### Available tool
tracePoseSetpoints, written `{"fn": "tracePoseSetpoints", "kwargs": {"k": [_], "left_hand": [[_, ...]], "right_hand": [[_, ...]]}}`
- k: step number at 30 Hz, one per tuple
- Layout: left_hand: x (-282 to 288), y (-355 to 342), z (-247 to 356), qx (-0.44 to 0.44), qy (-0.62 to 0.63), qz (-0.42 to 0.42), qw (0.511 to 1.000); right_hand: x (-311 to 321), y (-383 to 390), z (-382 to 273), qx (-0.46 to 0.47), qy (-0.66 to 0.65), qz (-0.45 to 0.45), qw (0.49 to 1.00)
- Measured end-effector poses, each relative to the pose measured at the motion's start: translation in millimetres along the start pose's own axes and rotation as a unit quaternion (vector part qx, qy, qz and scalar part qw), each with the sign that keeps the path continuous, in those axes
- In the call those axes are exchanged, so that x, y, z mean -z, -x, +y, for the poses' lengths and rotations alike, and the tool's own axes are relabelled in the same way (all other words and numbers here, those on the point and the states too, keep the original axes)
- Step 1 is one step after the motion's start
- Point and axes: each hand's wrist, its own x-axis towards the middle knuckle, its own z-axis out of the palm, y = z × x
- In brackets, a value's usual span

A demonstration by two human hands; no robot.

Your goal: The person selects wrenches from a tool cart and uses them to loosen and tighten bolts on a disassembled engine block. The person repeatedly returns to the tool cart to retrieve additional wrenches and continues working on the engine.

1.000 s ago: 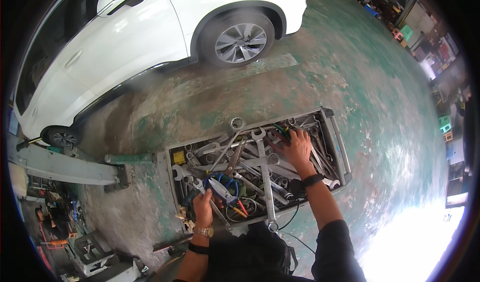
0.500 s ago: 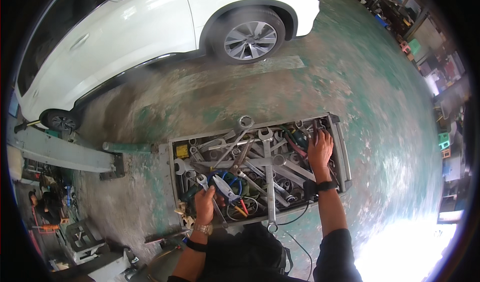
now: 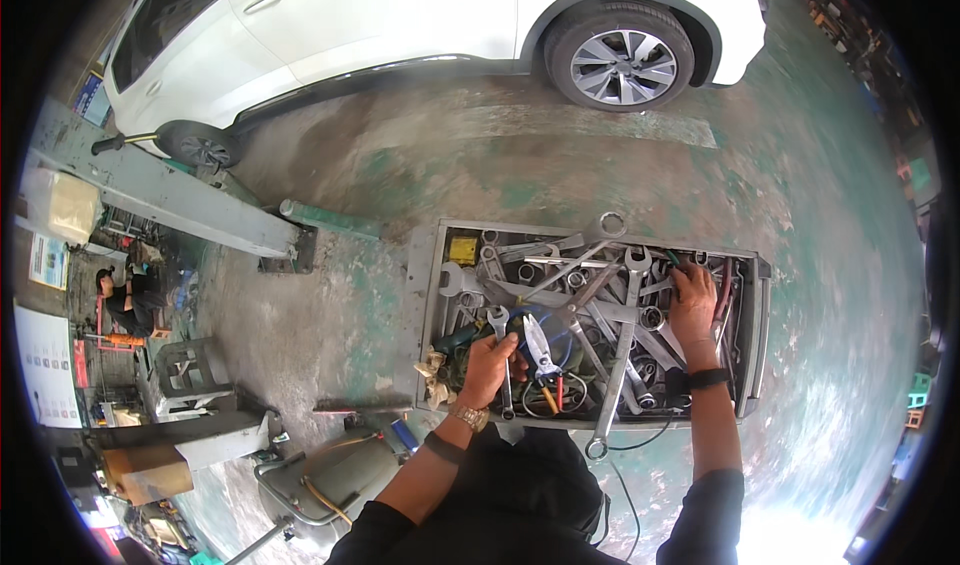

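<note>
So my left hand (image 3: 487, 370) is wrapped round the shank of a combination wrench (image 3: 507, 395), over the near-left part of a tool tray (image 3: 432, 295) crammed full of metal. Half a second ago that wrench had a clear slant, jaw end off to the left; now it's nearly straightened up. Open end points away from me, ring end back at me by the near edge, so its long axis runs the short way across the tray, alongside the snips (image 3: 540, 345). Other change: a reddish handle (image 3: 722, 290) that was left of my right hand (image 3: 692, 310) now shows to its right. That hand's fingers curl down at the far side by a green piece (image 3: 674, 257), tips buried, so I can't tell if that grip has anything. Basically the wrench is under control one-handed while my other hand's in the pile.
</note>
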Motion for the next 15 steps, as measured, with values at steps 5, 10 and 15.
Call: {"fn": "tracePoseSetpoints", "kwargs": {"k": [5,10,15], "left_hand": [[2.5,-0.9,-1.8,0.003,0.008,-0.012,1.0],[4.4,-2.1,-3.6,0.008,0.013,-0.007,1.0],[2.6,-2.6,-1.2,-0.018,0.008,-0.02,1.0]], "right_hand": [[8.1,-3.7,26.9,-0.049,0.046,-0.002,0.998],[22.7,-9.8,49.4,-0.075,0.12,0.029,0.99],[30.9,-3.9,35.8,-0.015,0.038,0.034,0.999]]}}
